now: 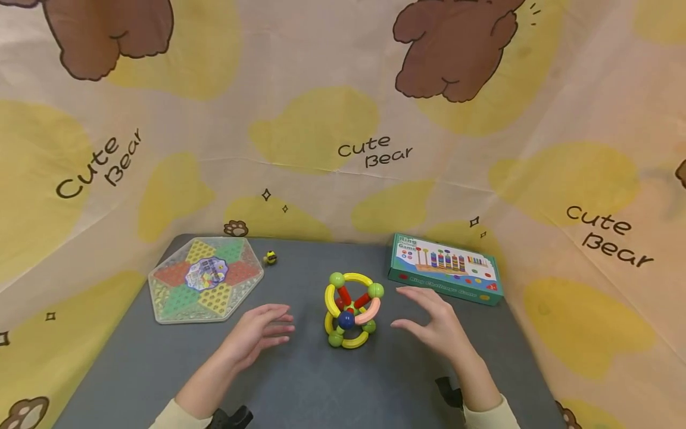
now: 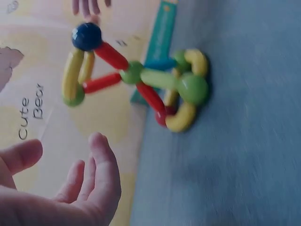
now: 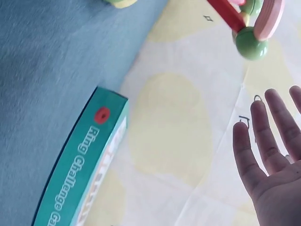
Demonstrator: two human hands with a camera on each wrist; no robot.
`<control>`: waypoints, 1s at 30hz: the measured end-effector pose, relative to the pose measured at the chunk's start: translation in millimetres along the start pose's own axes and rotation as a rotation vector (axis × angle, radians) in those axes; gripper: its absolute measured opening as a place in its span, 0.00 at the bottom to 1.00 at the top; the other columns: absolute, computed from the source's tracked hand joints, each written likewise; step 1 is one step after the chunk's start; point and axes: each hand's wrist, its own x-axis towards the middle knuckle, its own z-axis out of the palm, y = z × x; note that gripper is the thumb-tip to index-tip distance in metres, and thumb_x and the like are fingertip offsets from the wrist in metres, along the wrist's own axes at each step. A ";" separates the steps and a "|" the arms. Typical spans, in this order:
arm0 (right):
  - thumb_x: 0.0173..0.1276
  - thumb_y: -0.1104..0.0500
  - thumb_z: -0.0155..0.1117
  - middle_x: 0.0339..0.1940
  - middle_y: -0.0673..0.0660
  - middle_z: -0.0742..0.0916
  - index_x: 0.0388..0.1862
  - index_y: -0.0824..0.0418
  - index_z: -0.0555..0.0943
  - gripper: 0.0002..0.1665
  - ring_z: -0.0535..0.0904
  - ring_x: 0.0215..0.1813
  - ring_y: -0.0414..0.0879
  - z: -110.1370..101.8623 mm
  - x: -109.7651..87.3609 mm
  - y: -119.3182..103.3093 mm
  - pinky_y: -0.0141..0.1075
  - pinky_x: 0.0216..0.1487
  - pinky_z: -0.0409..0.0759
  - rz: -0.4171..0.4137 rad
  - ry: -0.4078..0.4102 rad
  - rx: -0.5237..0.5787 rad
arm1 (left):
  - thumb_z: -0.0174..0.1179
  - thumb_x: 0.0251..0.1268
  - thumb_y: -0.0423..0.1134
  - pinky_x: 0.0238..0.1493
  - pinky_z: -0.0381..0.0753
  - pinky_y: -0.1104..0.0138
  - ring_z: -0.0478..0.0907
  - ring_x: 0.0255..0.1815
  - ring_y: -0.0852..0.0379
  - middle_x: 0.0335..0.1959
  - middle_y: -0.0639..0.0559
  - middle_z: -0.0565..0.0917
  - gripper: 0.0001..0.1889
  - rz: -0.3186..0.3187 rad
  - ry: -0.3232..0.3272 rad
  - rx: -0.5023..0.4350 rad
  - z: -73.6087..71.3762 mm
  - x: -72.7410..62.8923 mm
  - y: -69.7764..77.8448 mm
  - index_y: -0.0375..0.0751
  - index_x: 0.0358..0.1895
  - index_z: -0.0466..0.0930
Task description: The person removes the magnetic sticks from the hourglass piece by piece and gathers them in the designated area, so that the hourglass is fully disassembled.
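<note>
A magnetic stick-and-ball construction point(image 1: 346, 320) stands on the dark grey table in the head view. Two rings of curved yellow rods, with one pink rod in the upper ring, are joined by straight red and other coloured rods and green, red and blue balls. To its left my left hand point(image 1: 259, 335) hovers with fingers spread, apart from it. My right hand point(image 1: 435, 322) is held on the other side, thumb and fingers parted, also holding nothing. From the left wrist, the construction's dark blue ball point(image 2: 86, 36) appears at the top; the right wrist view catches only part of it.
Behind my right hand lies a green Ring Challenge Game box point(image 1: 445, 271). At the back left is a hexagonal game board point(image 1: 243, 298) in clear packaging, with a small yellow-and-black figure point(image 1: 270, 257) beside it. A printed bear cloth point(image 1: 300, 131) surrounds the table.
</note>
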 end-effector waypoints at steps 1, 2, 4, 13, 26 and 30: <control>0.45 0.56 0.86 0.59 0.53 0.86 0.63 0.53 0.82 0.41 0.80 0.62 0.49 1.9 0.9 -0.6 0.22 0.65 0.69 -0.004 0.000 0.009 | 0.54 0.77 0.49 0.53 0.84 0.56 0.85 0.53 0.49 0.51 0.45 0.83 0.28 0.000 -0.016 -0.025 2.4 0.8 1.4 0.29 0.67 0.69; 0.45 0.57 0.86 0.59 0.53 0.86 0.63 0.54 0.82 0.42 0.80 0.62 0.49 3.8 1.9 -1.3 0.22 0.65 0.69 -0.014 0.002 0.016 | 0.53 0.78 0.48 0.54 0.84 0.56 0.84 0.52 0.50 0.51 0.45 0.82 0.27 -0.002 -0.031 -0.046 4.7 1.5 2.7 0.29 0.67 0.69; 0.44 0.58 0.87 0.59 0.54 0.86 0.62 0.56 0.82 0.42 0.80 0.62 0.50 7.6 3.3 -3.6 0.22 0.66 0.70 -0.037 0.011 0.026 | 0.52 0.78 0.47 0.54 0.84 0.56 0.84 0.52 0.51 0.51 0.44 0.82 0.26 -0.008 -0.055 -0.084 9.3 2.2 5.5 0.29 0.66 0.68; 0.43 0.63 0.86 0.53 0.59 0.87 0.59 0.63 0.82 0.40 0.83 0.57 0.51 23.7 12.2 -31.0 0.23 0.64 0.72 -0.130 0.055 0.100 | 0.51 0.79 0.46 0.59 0.81 0.59 0.83 0.53 0.54 0.51 0.45 0.84 0.26 -0.049 -0.159 -0.248 28.9 8.5 15.8 0.25 0.66 0.68; 0.47 0.53 0.86 0.50 0.50 0.88 0.56 0.56 0.84 0.35 0.84 0.51 0.43 53.0 24.9 -58.6 0.47 0.60 0.80 -0.160 -0.004 0.034 | 0.55 0.76 0.43 0.61 0.80 0.54 0.83 0.55 0.46 0.57 0.37 0.83 0.23 -0.023 0.010 -0.161 65.7 32.6 19.1 0.25 0.62 0.74; 0.47 0.45 0.85 0.48 0.48 0.89 0.53 0.54 0.85 0.35 0.82 0.54 0.44 62.8 25.6 -60.5 0.50 0.61 0.76 -0.176 -0.012 -0.138 | 0.60 0.72 0.43 0.60 0.80 0.52 0.86 0.50 0.49 0.52 0.39 0.86 0.22 -0.024 0.029 -0.141 70.3 38.1 19.8 0.27 0.58 0.79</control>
